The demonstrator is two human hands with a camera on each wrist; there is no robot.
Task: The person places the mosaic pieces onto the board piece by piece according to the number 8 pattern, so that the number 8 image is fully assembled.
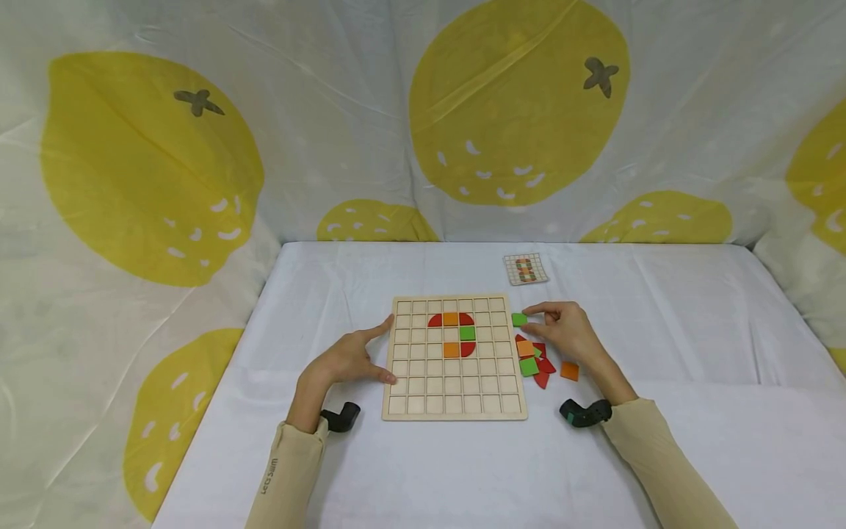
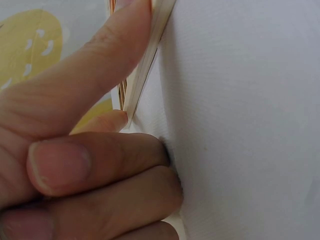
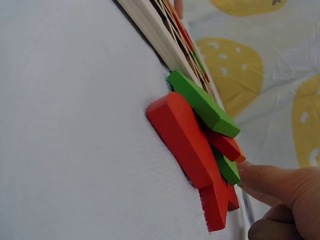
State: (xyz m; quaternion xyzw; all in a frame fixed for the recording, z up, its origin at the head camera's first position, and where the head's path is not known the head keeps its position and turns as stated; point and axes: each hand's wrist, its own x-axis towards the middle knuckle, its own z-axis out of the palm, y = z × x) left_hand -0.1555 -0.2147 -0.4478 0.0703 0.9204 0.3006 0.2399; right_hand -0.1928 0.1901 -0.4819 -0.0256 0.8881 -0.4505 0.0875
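Note:
A wooden grid board point(image 1: 410, 402) lies on the table with red rounded tiles point(image 1: 466, 319), orange squares point(image 1: 451, 319) and a green square point(image 1: 467, 333) in its cells. My left hand point(image 1: 346, 358) touches the board's left edge with straight, spread thumb and index finger; in the left wrist view its other fingers are curled against the cloth. Just right of the board, my right hand point(image 1: 567, 329) pinches a green square tile point(image 1: 519, 319) between thumb and index finger. Below that hand lies a pile of red, green and orange tiles point(image 1: 529, 366). The pile hides the right fingertips in the right wrist view.
Behind the board lies a small pattern card point(image 1: 526, 270) with a coloured figure on a grid. A lone orange square point(image 1: 570, 371) sits right of the pile, close to the right wrist. Black wrist cameras point(image 1: 585, 413) project near the table. A lemon-print cloth hangs behind.

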